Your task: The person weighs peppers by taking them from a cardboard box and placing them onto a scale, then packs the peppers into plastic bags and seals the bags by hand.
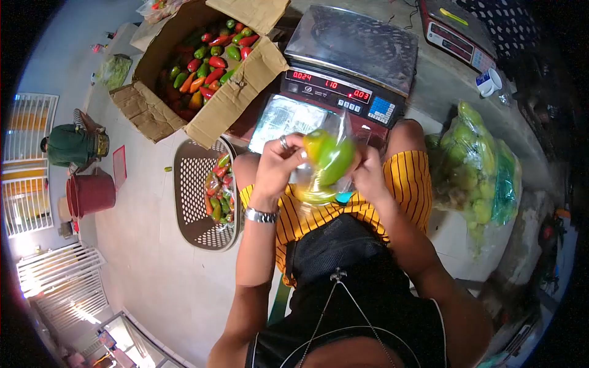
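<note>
Above my lap, a clear plastic bag [342,127] is stretched between my two hands. Several green and yellow-green peppers [333,161] show in and against it, smeared by motion. My left hand [279,164], with a ring and a metal watch, is closed at the left side of the bag, its fingertips on a yellowish pepper. Closed too, my right hand [369,176] pinches the bag's right side. Just beyond both hands, a digital scale [350,52] shows lit red numbers, and a pack of plastic bags [288,122] lies against its front.
An open cardboard box [236,92] of red and green peppers stands at the left. Below it, a basket [193,218] holds bagged peppers [221,193]. At right are a large bag of green produce [469,165], a white mug [488,83] and a second scale [457,40]. A person [69,145] bends far left.
</note>
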`<move>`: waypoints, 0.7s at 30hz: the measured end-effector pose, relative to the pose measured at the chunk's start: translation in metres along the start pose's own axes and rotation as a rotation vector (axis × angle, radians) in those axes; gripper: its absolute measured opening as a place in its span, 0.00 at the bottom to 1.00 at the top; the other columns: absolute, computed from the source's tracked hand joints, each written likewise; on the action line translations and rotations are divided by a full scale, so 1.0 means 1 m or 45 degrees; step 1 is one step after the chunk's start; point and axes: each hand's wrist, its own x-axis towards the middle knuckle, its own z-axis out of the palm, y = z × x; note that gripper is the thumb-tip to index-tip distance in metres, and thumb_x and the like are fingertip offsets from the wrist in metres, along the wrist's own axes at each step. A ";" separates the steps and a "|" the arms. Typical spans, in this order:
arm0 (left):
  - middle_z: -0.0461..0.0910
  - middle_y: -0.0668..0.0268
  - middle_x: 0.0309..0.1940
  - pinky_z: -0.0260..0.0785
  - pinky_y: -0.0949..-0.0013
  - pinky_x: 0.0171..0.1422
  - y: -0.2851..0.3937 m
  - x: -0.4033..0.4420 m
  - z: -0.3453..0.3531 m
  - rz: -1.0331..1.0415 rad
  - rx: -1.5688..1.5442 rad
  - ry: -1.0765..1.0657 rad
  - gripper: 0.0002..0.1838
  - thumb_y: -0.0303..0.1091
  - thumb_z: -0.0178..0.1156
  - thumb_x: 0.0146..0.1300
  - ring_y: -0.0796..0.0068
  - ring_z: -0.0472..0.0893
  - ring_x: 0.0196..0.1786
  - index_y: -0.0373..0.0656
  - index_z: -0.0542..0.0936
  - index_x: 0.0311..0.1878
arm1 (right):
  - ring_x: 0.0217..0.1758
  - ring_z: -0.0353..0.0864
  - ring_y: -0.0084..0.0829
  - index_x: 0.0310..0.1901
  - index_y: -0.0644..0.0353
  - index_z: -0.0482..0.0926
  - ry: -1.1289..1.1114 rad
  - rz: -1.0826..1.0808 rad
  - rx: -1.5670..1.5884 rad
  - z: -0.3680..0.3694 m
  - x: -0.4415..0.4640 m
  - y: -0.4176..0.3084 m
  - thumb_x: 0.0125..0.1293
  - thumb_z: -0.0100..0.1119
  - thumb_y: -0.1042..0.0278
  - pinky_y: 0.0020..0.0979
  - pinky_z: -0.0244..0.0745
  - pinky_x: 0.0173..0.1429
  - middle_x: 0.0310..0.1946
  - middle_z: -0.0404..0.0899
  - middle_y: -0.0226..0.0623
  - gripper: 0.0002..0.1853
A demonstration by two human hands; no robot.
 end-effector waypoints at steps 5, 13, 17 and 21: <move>0.88 0.64 0.38 0.77 0.73 0.40 0.022 0.014 0.008 0.075 0.452 0.010 0.05 0.26 0.68 0.67 0.81 0.83 0.34 0.34 0.86 0.42 | 0.29 0.81 0.18 0.45 0.64 0.86 -0.205 -0.008 -0.400 -0.014 0.035 -0.065 0.73 0.65 0.64 0.26 0.74 0.34 0.27 0.85 0.32 0.11; 0.80 0.64 0.31 0.71 0.67 0.28 0.005 0.029 0.089 0.377 0.321 0.705 0.07 0.30 0.64 0.73 0.73 0.79 0.27 0.35 0.82 0.43 | 0.28 0.83 0.31 0.41 0.64 0.80 0.354 -0.037 -0.340 0.044 0.023 -0.078 0.78 0.58 0.68 0.33 0.74 0.34 0.28 0.82 0.39 0.09; 0.84 0.62 0.38 0.78 0.64 0.56 -0.001 0.018 0.080 0.199 -0.760 -0.009 0.06 0.30 0.65 0.72 0.68 0.83 0.48 0.37 0.82 0.44 | 0.34 0.81 0.21 0.46 0.65 0.83 0.279 -0.067 0.293 0.030 0.010 -0.056 0.77 0.59 0.71 0.24 0.76 0.40 0.36 0.83 0.30 0.07; 0.88 0.54 0.41 0.76 0.58 0.64 0.004 0.029 0.047 0.419 -0.448 -0.447 0.06 0.27 0.67 0.69 0.58 0.83 0.58 0.32 0.85 0.40 | 0.37 0.83 0.24 0.44 0.69 0.88 -0.063 -0.006 0.015 -0.020 0.015 -0.063 0.67 0.70 0.76 0.29 0.79 0.42 0.36 0.85 0.35 0.08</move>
